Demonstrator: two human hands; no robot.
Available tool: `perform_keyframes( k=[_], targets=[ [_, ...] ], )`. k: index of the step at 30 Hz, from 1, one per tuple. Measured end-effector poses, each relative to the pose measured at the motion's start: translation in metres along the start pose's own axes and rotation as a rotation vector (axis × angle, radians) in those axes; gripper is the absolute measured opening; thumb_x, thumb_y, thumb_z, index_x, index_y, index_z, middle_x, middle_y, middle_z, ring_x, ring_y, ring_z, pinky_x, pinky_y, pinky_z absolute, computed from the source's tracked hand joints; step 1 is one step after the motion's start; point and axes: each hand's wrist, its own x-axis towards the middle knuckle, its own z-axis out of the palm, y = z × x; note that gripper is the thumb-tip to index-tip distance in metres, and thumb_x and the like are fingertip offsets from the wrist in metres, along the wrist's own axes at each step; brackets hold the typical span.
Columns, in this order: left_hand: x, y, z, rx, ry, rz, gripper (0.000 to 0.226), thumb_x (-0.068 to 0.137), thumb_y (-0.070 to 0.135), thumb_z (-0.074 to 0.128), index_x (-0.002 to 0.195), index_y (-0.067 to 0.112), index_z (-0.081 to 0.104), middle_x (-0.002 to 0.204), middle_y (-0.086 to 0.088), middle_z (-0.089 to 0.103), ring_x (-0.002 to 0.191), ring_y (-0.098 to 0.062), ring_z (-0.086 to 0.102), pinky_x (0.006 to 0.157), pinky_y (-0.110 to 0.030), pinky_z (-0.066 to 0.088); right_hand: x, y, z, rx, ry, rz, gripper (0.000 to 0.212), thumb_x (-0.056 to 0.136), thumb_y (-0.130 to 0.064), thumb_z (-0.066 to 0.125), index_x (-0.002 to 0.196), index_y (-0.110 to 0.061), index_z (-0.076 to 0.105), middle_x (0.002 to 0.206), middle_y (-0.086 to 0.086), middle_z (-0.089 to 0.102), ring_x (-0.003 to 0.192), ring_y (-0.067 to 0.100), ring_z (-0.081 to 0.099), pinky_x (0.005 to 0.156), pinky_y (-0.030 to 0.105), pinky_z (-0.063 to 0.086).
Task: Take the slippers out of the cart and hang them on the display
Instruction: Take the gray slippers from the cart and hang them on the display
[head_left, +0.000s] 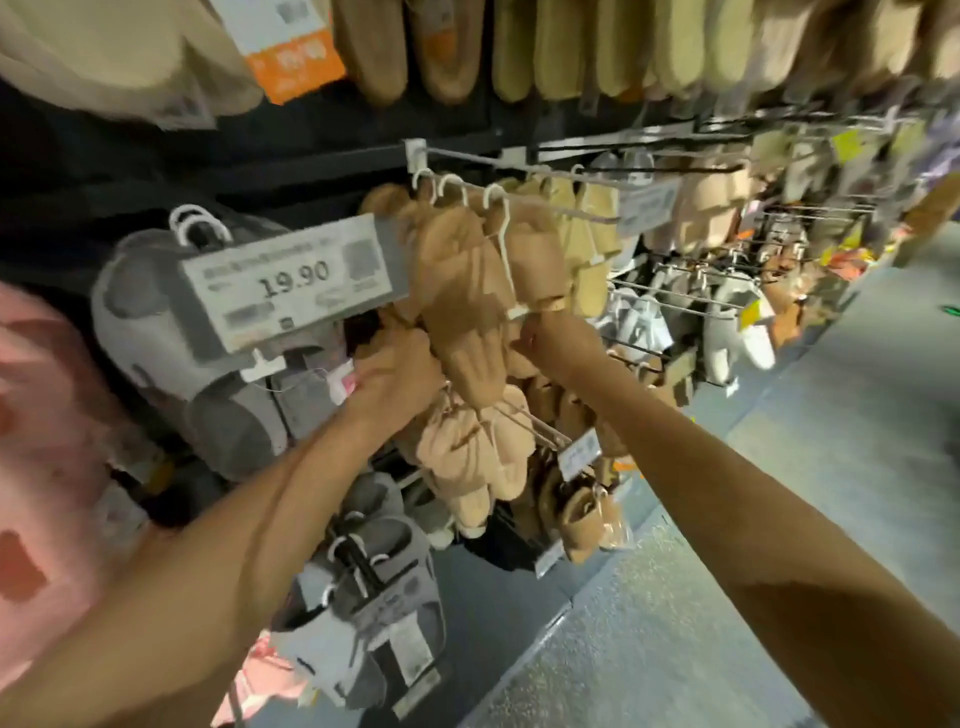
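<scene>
both hands are raised to a store display rack (519, 171) hung with slippers. the tan slippers (467, 291) hang by white plastic hangers (498, 208) from a metal peg, near the rack's middle. the left hand (400, 369) has its grip curled against the lower left side of the tan slippers, clamped on them. the right hand (561, 338) pinches the bottom of a tan slipper just under its white hanger clip. a price tag (291, 286) reading 19.90 sits left of them, before grey slippers (156, 322). more grey slippers (374, 597) hang lower. floor (779, 519) lies to the right.
</scene>
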Motion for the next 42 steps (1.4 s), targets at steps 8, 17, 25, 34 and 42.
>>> perform_keyframes(
  k=[8,17,25,34,42],
  targets=[
    [-0.037,0.225,0.044,-0.071,-0.136,0.350,0.030,0.091,0.024,0.044,0.110,0.011,0.063,0.117,-0.011,0.062,0.105,-0.031,0.059,0.078,-0.033,0.046,-0.116,0.216,-0.039,-0.062,0.059,0.342,0.031,0.088,-0.031,0.057,0.105,-0.007,0.065,0.110,0.019,0.064,0.104,0.036,0.059,0.078,0.035,0.047],
    [-0.107,0.451,0.122,-0.108,-0.328,0.742,0.029,0.088,0.022,0.050,0.110,0.007,0.061,0.121,-0.016,0.058,0.115,-0.035,0.053,0.093,-0.039,0.045,-0.272,0.398,-0.081,-0.073,0.181,0.724,0.030,0.088,-0.035,0.059,0.099,-0.007,0.064,0.107,0.017,0.065,0.099,0.035,0.059,0.073,0.033,0.043],
    [-0.157,0.629,0.155,-0.076,-0.404,1.131,0.022,0.085,0.018,0.050,0.094,0.004,0.064,0.105,-0.021,0.064,0.096,-0.037,0.060,0.075,-0.033,0.045,-0.368,0.509,-0.094,-0.040,0.258,1.099,0.027,0.088,-0.033,0.059,0.093,-0.007,0.064,0.099,0.017,0.067,0.094,0.035,0.061,0.070,0.032,0.042],
    [-0.196,0.805,0.193,-0.077,-0.490,1.572,0.022,0.087,0.021,0.048,0.094,0.008,0.066,0.086,-0.007,0.058,0.083,-0.029,0.058,0.068,-0.031,0.043,-0.437,0.606,-0.096,0.004,0.487,1.490,0.024,0.090,-0.028,0.056,0.090,-0.006,0.064,0.093,0.012,0.067,0.087,0.029,0.061,0.066,0.033,0.041],
    [-0.272,0.860,0.249,0.004,-0.798,1.849,0.022,0.086,0.023,0.050,0.070,0.008,0.054,0.082,-0.016,0.058,0.085,-0.032,0.061,0.065,-0.034,0.045,-0.509,0.629,-0.057,0.085,0.494,1.895,0.025,0.089,-0.032,0.058,0.095,-0.010,0.066,0.100,0.015,0.066,0.094,0.032,0.060,0.076,0.040,0.050]
  ],
)
